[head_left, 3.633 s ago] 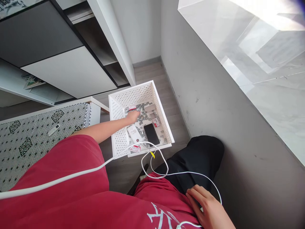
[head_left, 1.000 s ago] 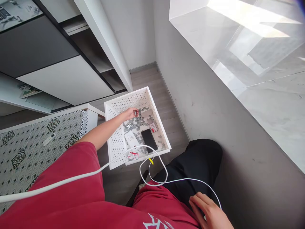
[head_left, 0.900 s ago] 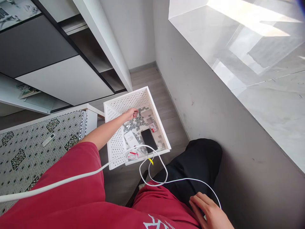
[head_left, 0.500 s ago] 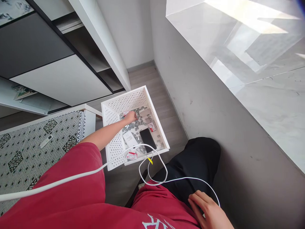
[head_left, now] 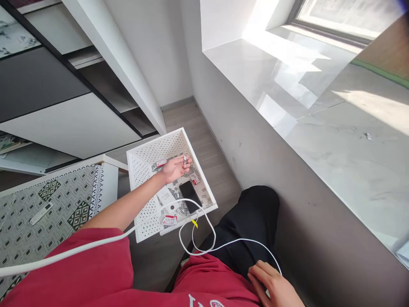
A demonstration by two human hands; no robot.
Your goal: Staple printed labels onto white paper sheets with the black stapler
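Note:
My left hand (head_left: pixel 174 169) is over the white perforated basket (head_left: pixel 201 172), palm turned up, fingers closed on a small grey piece (head_left: pixel 185 159). Many similar grey pieces lie scattered on the basket's bottom. Among them are a black phone (head_left: pixel 189 195), a white box-like item (head_left: pixel 166 198) and red-and-white packets, one (head_left: pixel 169 220) near the front, another (head_left: pixel 194 178) by the right side. My right hand (head_left: pixel 271 283) rests near my lap, fingers curled together; a small pale bit shows beneath it, too hidden to name.
A white cable (head_left: pixel 105 241) loops across in front of the basket. At left stand a cloth-covered bench (head_left: pixel 60 200) and a cabinet (head_left: pixel 51 128). A wall and a glossy windowsill (head_left: pixel 306 123) run along the right.
My left hand has lifted from the pieces and turned palm up, with one grey piece now showing in its fingers. The view has shifted, showing more of the window.

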